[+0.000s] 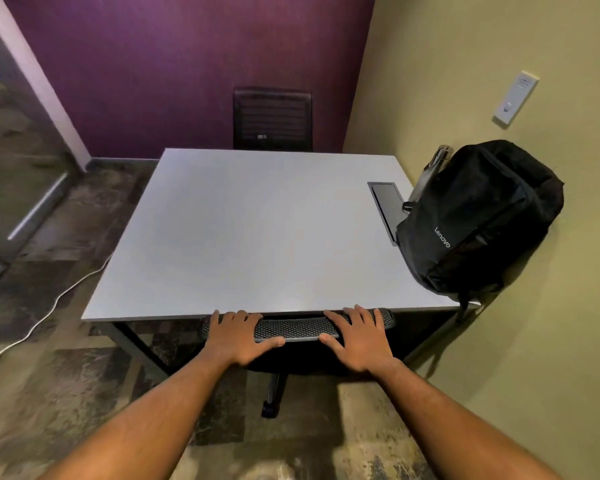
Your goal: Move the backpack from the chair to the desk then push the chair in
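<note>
A black backpack stands upright on the right side of the grey desk, leaning against the yellow wall, with a metal bottle in its side pocket. The black mesh chair sits tucked under the desk's near edge; only the top of its backrest and one caster leg show. My left hand grips the left part of the backrest top, fingers over it and thumb underneath. My right hand grips the right part the same way.
A second black chair stands at the desk's far side against the purple wall. A cable hatch is set in the desk beside the backpack. A white cable trails over the floor at left. A glass door is on the left.
</note>
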The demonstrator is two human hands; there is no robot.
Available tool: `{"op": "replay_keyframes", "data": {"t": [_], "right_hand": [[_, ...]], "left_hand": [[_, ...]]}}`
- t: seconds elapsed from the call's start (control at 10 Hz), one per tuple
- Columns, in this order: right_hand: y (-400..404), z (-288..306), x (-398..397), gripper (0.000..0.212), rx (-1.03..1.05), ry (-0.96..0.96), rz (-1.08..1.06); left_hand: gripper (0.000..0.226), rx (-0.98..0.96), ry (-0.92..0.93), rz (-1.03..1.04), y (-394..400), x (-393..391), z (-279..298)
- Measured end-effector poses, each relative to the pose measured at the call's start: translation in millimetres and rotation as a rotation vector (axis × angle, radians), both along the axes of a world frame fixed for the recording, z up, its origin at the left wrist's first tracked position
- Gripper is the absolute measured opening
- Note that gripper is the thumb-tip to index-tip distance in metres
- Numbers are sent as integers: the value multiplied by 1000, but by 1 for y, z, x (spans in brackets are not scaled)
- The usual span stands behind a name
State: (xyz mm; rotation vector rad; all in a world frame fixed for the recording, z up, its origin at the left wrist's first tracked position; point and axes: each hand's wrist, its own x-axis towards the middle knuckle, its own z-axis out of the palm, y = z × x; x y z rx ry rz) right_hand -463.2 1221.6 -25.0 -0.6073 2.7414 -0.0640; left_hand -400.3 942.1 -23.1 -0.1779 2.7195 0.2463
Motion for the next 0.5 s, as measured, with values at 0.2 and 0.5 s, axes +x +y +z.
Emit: {"op": "replay_keyframes", "data": {"t": [0.2, 0.5], "right_hand": [[-7, 22, -34, 76, -103, -183, -68], [-16, 71, -83, 79, -72, -118, -10]], "left_hand": [[100, 58, -43, 87, 7, -9, 16], [81, -38, 102, 145, -9, -55, 75]]}}
